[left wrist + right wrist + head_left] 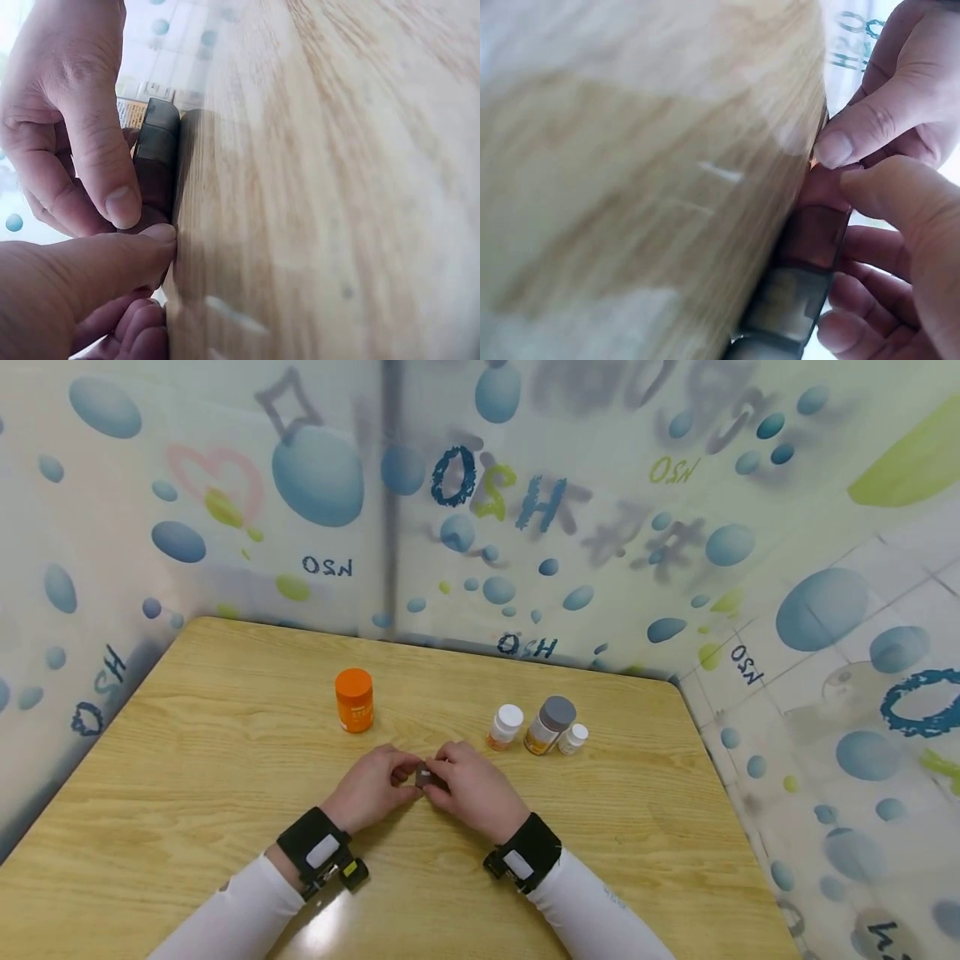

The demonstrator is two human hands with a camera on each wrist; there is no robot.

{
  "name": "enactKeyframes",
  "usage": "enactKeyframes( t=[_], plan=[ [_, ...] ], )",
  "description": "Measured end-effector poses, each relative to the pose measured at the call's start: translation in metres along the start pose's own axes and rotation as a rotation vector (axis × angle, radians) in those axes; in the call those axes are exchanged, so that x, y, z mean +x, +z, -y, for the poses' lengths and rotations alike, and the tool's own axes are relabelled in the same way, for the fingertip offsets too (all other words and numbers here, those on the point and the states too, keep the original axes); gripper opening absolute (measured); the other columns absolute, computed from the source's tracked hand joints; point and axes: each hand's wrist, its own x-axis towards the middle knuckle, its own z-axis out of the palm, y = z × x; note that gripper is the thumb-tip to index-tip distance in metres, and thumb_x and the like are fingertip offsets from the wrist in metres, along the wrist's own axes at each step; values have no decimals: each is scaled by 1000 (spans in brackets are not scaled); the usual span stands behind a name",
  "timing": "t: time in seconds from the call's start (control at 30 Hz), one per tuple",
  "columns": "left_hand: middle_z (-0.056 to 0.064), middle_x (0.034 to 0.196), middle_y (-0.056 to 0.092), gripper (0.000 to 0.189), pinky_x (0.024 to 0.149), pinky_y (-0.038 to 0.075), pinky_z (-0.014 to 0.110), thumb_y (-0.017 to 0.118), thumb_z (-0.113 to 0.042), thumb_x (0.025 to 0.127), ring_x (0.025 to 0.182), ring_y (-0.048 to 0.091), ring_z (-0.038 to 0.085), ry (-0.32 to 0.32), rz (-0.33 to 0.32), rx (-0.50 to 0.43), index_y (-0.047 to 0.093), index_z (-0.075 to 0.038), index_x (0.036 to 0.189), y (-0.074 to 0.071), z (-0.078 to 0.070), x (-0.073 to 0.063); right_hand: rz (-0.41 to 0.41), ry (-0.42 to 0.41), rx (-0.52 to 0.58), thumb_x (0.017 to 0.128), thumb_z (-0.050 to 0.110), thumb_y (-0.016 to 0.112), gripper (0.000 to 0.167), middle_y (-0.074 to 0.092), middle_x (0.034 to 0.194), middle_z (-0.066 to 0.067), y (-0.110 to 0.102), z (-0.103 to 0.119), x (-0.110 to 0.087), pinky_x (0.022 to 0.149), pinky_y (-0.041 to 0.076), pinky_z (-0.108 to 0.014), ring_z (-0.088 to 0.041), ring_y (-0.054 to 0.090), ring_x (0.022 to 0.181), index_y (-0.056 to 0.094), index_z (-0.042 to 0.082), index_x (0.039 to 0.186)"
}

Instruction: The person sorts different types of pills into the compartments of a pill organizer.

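Note:
A dark translucent pill organizer [806,236] with a row of compartments lies along the tabletop between both hands. Only a small grey-brown part of the pill organizer [423,774] shows in the head view. My left hand [375,787] pinches its left end between thumb and bent fingers. From the other side my right hand [478,789] grips it, its thumb lying on the end compartment in the right wrist view. The two thumbtips are close together there. The compartments farther from the thumbs look greyer in the left wrist view. My fingers hide part of the box.
An orange bottle [354,702] stands beyond my left hand. Past my right hand are a white-capped bottle [506,727], a grey-capped bottle [551,727] and a small white bottle [573,739]. Patterned curtains [450,568] border the wooden table [660,827].

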Motion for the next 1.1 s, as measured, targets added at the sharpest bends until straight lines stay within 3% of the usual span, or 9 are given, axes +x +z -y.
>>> enactKeyframes(
  t=[0.23, 0.37, 0.5, 0.63, 0.9, 1.1],
  plan=[
    [-8, 86, 57, 32, 70, 44, 26, 77, -31, 72, 78, 52, 8, 10, 4, -6, 68, -25, 102, -3, -1, 0, -63, 22, 66, 91, 34, 52, 26, 53, 90, 9, 1, -1, 2, 66, 44, -19, -3, 46, 80, 68, 18, 103],
    [-7, 84, 57, 33, 70, 43, 27, 78, -31, 71, 77, 51, 9, 6, 7, -2, 68, -22, 102, -2, -2, 0, -38, 134, 182, 95, 38, 44, 30, 56, 88, 12, 1, -6, 4, 66, 46, -21, -1, 50, 78, 68, 21, 103],
    [-6, 83, 56, 36, 69, 43, 27, 79, -29, 70, 75, 51, 8, 3, -4, 7, 69, -16, 102, -1, -3, -1, -5, 240, 277, 96, 41, 40, 36, 55, 72, 12, 0, -11, 11, 54, 42, -23, -3, 50, 63, 69, 23, 83],
    [-7, 82, 56, 35, 69, 43, 27, 79, -30, 70, 74, 51, 8, -13, -7, 7, 69, -16, 100, 0, -3, -1, 4, 279, 248, 94, 39, 46, 33, 49, 61, 10, -1, -11, 17, 47, 36, -23, -6, 44, 55, 64, 24, 70],
    [-6, 82, 55, 36, 69, 43, 27, 79, -31, 69, 75, 51, 9, -53, -3, -7, 68, -15, 100, -1, -6, -3, 46, 375, 223, 90, 31, 56, 22, 50, 64, 7, -1, -8, 24, 46, 38, -22, -7, 46, 55, 57, 22, 70],
    [-5, 82, 54, 37, 69, 43, 27, 79, -32, 69, 75, 50, 9, -72, 2, -12, 68, -15, 99, -2, -7, -3, 27, 366, 220, 90, 30, 57, 20, 50, 65, 7, 1, -9, 24, 46, 38, -22, -7, 47, 56, 56, 23, 71]
  ],
)
